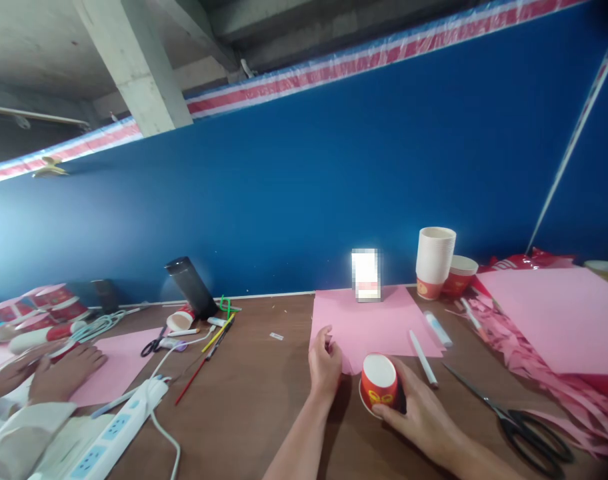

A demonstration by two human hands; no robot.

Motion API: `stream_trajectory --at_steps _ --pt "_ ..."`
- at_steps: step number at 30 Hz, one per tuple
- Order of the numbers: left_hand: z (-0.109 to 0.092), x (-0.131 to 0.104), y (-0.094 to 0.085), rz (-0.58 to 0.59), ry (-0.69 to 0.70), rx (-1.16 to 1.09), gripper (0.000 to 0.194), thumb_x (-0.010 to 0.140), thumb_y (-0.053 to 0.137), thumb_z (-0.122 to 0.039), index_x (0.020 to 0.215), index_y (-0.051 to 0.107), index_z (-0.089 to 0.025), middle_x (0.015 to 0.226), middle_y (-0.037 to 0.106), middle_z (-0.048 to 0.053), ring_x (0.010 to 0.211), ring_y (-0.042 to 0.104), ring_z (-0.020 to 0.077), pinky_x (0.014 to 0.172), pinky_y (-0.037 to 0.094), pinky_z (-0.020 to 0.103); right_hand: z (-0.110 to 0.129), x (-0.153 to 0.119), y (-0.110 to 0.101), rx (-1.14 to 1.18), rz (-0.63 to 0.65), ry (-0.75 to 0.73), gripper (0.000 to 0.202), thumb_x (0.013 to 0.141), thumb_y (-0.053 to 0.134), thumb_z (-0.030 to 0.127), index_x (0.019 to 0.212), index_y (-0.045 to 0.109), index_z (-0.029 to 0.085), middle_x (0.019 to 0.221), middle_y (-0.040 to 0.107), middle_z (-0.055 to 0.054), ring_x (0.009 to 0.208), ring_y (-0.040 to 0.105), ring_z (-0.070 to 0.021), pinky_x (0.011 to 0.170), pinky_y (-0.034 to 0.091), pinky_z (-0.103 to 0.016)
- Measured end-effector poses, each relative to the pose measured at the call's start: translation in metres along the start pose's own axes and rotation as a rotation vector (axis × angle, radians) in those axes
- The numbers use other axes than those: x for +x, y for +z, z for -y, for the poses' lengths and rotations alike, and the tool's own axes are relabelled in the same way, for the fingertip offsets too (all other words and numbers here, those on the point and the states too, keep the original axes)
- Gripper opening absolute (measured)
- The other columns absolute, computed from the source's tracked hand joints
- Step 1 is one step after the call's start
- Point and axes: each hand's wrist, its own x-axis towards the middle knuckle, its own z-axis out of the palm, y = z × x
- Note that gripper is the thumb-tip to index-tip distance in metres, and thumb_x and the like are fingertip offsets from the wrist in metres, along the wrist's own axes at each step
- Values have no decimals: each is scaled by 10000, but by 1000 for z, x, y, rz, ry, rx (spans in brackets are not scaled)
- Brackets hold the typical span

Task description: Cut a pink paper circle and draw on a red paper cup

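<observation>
My right hand [424,417] is wrapped around a red paper cup [379,387] with yellow markings. The cup is upside down, its white base facing up, low over the brown table or resting on it; I cannot tell which. To the cup's left, my left hand [326,367] holds nothing, its fingers loosely curled and apart from the thumb. It lies over the near left edge of a pink paper sheet [374,327]. Just right of the cup are a white marker pen [424,360] and a glue stick [438,329]. Black-handled scissors [514,423] lie farther right.
Stacked paper cups [435,257] stand against the blue partition [304,200]. Pink sheets [564,320] and paper strips lie at right. A power strip [119,433], a black tumbler [191,287] and brushes [204,363] are at left, beside another person's hands [67,373].
</observation>
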Motion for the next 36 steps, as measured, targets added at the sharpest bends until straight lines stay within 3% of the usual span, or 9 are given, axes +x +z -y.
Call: stream_trajectory --at_steps 6,12,24,36 --pt "1 0 2 -11 9 -18 402 695 471 -132 1081 583 -152 877 648 64 802 591 169 767 450 290 2 -1 -3 41 -36 -48 607 702 630 356 1244 421 179 1189 564 -110 1094 538 -273 933 437 -406" --pt "-3 0 1 -9 -27 -13 409 690 476 -116 1080 588 -164 845 647 47 755 589 153 745 455 277 10 1 -11 29 -171 -54 552 732 626 362 1214 433 177 1181 562 -113 1078 544 -263 925 449 -389" --pt "-4 -1 0 -2 -17 -1 407 707 473 -121 1095 588 -161 892 649 63 794 593 156 768 455 281 8 2 -7 58 -84 27 574 736 609 396 1237 431 181 1188 562 -101 1072 546 -257 919 446 -389" --pt "-3 0 1 -11 0 -23 423 687 492 -99 1095 587 -160 874 652 52 788 588 159 768 451 288 13 2 -9 62 -72 21 519 702 637 325 1173 459 199 1134 571 -91 1040 542 -253 894 442 -401"
